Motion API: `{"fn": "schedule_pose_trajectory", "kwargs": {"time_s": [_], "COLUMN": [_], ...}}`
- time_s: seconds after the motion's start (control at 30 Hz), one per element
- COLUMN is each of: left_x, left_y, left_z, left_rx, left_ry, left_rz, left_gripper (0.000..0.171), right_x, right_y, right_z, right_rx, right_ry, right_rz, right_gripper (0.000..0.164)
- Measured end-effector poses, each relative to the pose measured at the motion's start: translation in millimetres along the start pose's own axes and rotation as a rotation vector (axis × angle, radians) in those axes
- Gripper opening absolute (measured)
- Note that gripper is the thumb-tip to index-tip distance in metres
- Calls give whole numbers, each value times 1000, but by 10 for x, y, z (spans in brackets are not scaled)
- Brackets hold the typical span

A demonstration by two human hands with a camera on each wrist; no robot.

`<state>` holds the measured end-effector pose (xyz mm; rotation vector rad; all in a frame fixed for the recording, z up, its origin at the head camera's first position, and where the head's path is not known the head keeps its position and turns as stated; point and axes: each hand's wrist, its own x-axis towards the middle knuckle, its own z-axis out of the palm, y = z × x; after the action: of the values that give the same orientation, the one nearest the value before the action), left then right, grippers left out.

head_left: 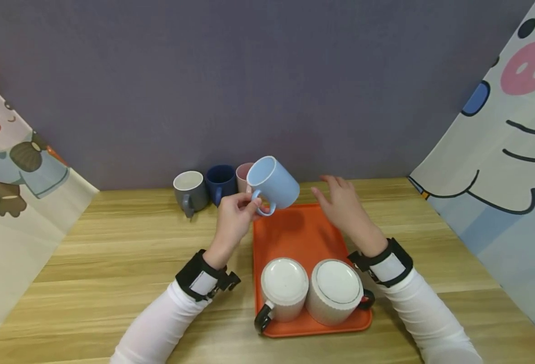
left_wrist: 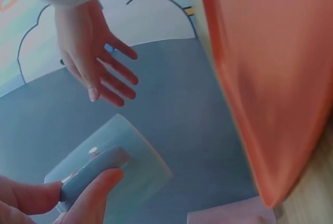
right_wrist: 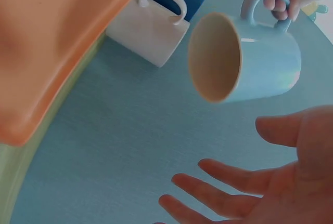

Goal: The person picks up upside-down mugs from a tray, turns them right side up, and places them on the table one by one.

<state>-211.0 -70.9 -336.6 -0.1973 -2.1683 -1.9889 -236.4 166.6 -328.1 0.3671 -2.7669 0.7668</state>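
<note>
A light blue mug is held tilted above the far end of the orange tray. My left hand pinches its handle between thumb and fingers, which shows closely in the left wrist view. The mug's mouth points up and to the left in the head view. To its right, my right hand is apart from the mug, fingers extended and holding nothing. In the right wrist view the open palm lies beside the blue mug.
Two upside-down whitish mugs with black handles, one on the left and one on the right, stand at the tray's near end. Along the back wall stand a grey mug, a navy mug and a pink mug.
</note>
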Motion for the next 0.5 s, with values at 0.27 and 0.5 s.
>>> {"fn": "schedule_pose_trajectory", "kwargs": {"time_s": [0.27, 0.5], "left_x": [70, 145], "left_y": [90, 154], "left_z": [60, 129], "left_rx": [-139, -207], "left_ry": [-18, 2], "left_rz": [-2, 3], "left_gripper": [14, 16], "right_x": [26, 39], "right_y": [-48, -69], "right_z": [-29, -47], "right_rx": [13, 6], "right_ry": [0, -4], "right_rz": [-1, -6], "right_gripper": [52, 52]}}
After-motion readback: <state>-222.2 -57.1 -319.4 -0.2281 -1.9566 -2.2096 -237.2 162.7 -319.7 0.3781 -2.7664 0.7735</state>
